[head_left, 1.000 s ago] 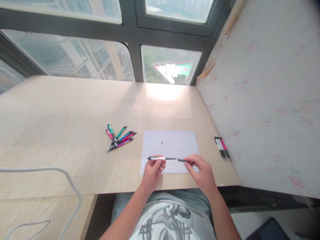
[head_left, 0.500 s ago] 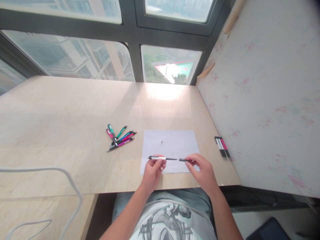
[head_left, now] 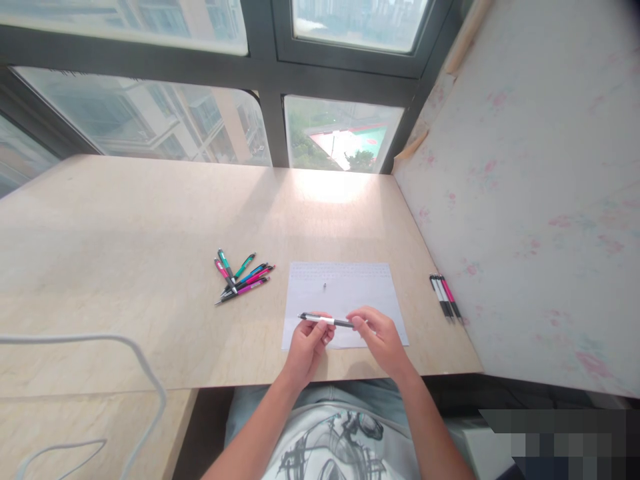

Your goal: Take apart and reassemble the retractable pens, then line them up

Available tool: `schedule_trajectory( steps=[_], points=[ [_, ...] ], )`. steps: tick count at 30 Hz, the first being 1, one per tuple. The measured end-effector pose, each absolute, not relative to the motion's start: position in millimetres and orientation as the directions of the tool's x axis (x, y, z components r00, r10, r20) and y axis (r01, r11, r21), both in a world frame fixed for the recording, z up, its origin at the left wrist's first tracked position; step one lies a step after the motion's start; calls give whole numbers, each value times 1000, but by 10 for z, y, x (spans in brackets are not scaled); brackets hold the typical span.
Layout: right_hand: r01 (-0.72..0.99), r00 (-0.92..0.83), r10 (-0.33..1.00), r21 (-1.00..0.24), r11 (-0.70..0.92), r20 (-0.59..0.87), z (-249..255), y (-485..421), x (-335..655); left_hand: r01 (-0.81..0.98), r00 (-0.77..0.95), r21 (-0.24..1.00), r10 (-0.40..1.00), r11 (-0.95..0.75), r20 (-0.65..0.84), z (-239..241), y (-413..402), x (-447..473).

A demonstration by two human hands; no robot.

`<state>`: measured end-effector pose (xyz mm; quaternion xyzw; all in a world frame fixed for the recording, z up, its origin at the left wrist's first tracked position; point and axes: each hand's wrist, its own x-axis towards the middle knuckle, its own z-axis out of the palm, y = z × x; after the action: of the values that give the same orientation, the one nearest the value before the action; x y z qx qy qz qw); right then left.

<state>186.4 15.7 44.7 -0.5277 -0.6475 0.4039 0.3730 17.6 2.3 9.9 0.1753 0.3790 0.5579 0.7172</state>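
Note:
My left hand [head_left: 306, 350] is closed around the white barrel of a ballpoint pen [head_left: 314, 319], held nearly level above a sheet of paper [head_left: 350, 293]. The clip end points left. My right hand [head_left: 384, 343] pinches the black grip section [head_left: 344, 323] at the pen's right end, which sits against the white barrel. Its far end is hidden by my fingers. On the paper lies a tiny dark part [head_left: 325, 286], perhaps the pen's tip, too small to make out surely. Lines of faint writing run along the sheet's top.
Left of the paper, several coloured pens [head_left: 245, 283] lie in a loose pile on the wooden desk [head_left: 150, 267]. Three pens [head_left: 445, 298], two white and one pink, lie side by side near the wall [head_left: 530, 200]. A white cable [head_left: 131, 343] loops at the left.
My right hand has moved left, bringing the black grip section over the bare refill and up to the barrel. The refill is now covered. My left hand has stayed nearly still.

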Motion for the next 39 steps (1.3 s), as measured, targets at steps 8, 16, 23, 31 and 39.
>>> schedule_trajectory(
  steps=[8, 16, 23, 31, 39],
  points=[
    [785, -139, 988, -601, 150, 66, 369, 709, 1508, -703, 73, 638, 924, 314, -374, 86, 32, 163],
    [731, -164, 985, -665, 155, 49, 381, 695, 1475, -705, 71, 638, 926, 310, -371, 56, 33, 160],
    [326, 34, 999, -945, -12, -1, 324, 185, 2013, -704, 73, 641, 929, 306, -363, 75, 36, 164],
    [367, 15, 987, -920, 141, 157, 488, -67, 2005, -680, 79, 664, 932, 310, -355, 76, 41, 176],
    [444, -10, 965, -864, 238, 261, 564, -27, 1995, -682, 77, 670, 941, 292, -331, 67, 41, 174]
  ],
)
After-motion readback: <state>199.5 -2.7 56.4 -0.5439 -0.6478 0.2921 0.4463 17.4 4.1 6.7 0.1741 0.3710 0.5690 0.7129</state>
